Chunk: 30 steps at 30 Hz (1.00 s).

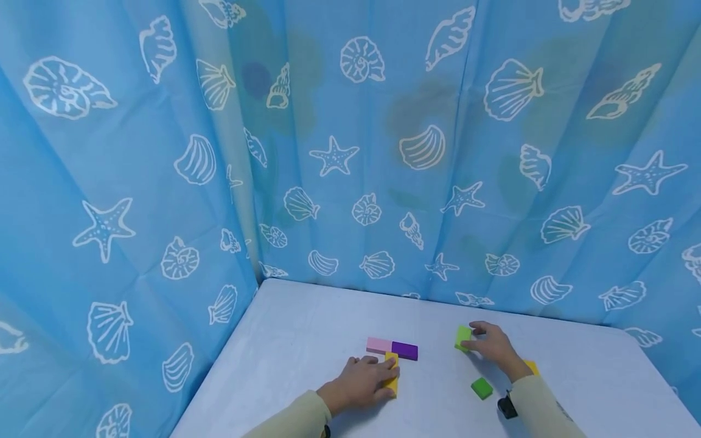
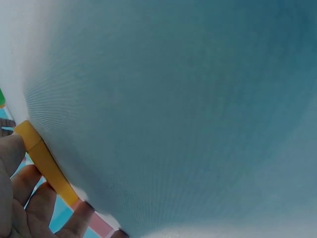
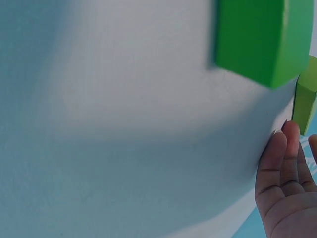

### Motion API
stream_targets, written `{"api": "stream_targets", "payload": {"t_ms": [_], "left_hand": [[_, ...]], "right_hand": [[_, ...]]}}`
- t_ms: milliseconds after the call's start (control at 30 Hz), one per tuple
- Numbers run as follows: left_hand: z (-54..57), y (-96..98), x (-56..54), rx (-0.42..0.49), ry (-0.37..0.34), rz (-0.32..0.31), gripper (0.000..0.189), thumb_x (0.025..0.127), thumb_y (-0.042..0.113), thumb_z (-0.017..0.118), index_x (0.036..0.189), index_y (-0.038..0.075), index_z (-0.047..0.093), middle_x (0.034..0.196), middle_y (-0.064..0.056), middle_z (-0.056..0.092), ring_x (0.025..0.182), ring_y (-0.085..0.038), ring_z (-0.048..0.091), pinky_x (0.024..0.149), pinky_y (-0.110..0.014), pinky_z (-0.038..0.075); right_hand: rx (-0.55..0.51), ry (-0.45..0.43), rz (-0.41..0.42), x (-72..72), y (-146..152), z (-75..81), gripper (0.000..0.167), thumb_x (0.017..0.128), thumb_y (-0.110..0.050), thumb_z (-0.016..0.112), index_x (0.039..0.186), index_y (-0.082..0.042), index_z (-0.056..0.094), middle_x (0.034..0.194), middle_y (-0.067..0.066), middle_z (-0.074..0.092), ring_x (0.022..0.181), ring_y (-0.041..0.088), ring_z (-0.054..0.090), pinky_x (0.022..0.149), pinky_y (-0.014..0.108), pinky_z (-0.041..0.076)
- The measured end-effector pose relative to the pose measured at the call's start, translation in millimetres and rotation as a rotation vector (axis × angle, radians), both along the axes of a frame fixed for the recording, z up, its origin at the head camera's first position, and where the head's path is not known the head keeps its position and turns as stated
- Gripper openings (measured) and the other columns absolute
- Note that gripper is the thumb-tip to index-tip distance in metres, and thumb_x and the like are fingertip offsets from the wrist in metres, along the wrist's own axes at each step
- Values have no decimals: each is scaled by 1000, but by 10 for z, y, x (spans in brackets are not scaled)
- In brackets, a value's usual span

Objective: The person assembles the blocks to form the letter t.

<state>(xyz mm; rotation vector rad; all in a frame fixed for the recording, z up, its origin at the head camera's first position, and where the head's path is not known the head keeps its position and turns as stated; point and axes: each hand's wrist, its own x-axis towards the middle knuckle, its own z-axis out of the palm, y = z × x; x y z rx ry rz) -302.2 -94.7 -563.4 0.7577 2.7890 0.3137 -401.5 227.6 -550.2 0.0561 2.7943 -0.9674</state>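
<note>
My left hand point(image 1: 362, 382) rests over a long yellow block point(image 1: 391, 377), its thumb at the near end and fingers spread toward the far end. In the left wrist view, fingertips touch the side of that yellow block point(image 2: 49, 171). Beyond the yellow block's far end, a pink block point(image 1: 379, 345) and a purple block point(image 1: 405, 351) lie end to end. My right hand point(image 1: 495, 347) has thumb and fingers at the right side of a light green block point(image 1: 462, 337). The right wrist view shows fingertips against the light green block's point(image 3: 304, 101) lower end.
A darker green block point(image 1: 482, 388) lies on the white table point(image 1: 296, 322), left of the right wrist. Another yellow block point(image 1: 531, 367) is partly hidden behind the right forearm. Blue curtains point(image 1: 361, 121) with white shell prints stand along the table's back and left edges.
</note>
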Motion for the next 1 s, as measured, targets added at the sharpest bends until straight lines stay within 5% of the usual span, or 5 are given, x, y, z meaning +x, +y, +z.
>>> {"api": "stream_targets", "payload": {"t_ms": [367,1000], "left_hand": [[54,-19,17,11,-3,0,52,96,56,52,146,41,45,155,18,39,136,-26,48,101,-63,42],[22,-16,14,10,8,-7,51,96,57,52,145,43,45,155,18,39,135,-26,49,101,-62,42]], "right_hand": [[-3,-11,37,-55,-87,-6,69,89,-17,71,146,5,39,148,33,38,135,53,35,108,63,36],[18,27,20,-47,-29,-30,63,89,-23,69,139,8,47,136,34,50,124,49,46,103,61,41]]}}
